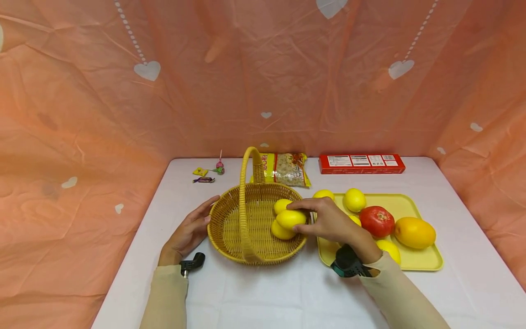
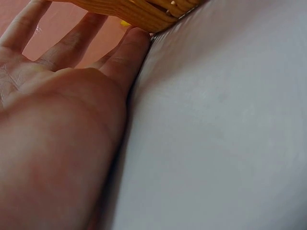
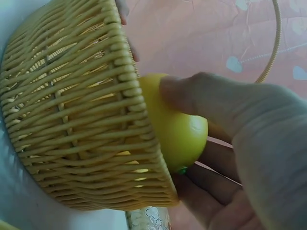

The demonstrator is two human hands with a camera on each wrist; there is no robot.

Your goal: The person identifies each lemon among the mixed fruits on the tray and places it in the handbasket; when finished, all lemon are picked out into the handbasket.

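Wicker basket (image 1: 261, 224), one. Left hand (image 1: 192, 232) at its nine o'clock: fingers loose, touching the side. Right hand (image 1: 330, 220) at three: thumb and fingers pinching one lemon (image 1: 291, 219), over two more lemons (image 1: 281, 232) inside. Tray (image 1: 390, 201), fruit-laden, beyond at three; packet (image 1: 289, 169) at one o'clock.

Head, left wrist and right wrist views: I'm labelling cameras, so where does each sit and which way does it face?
Head: worn on the head, facing forward and down at the basket and tray; left grip, right grip and sleeves show.
Left wrist: on that wrist, facing the basket and tabletop; the left grip shows.
Right wrist: on that wrist, facing the basket's outer wall and the held yellow fruit; the right grip shows, plus fingertips, probably the left's.
Head and right wrist share the basket, yellow fruit and right grip.
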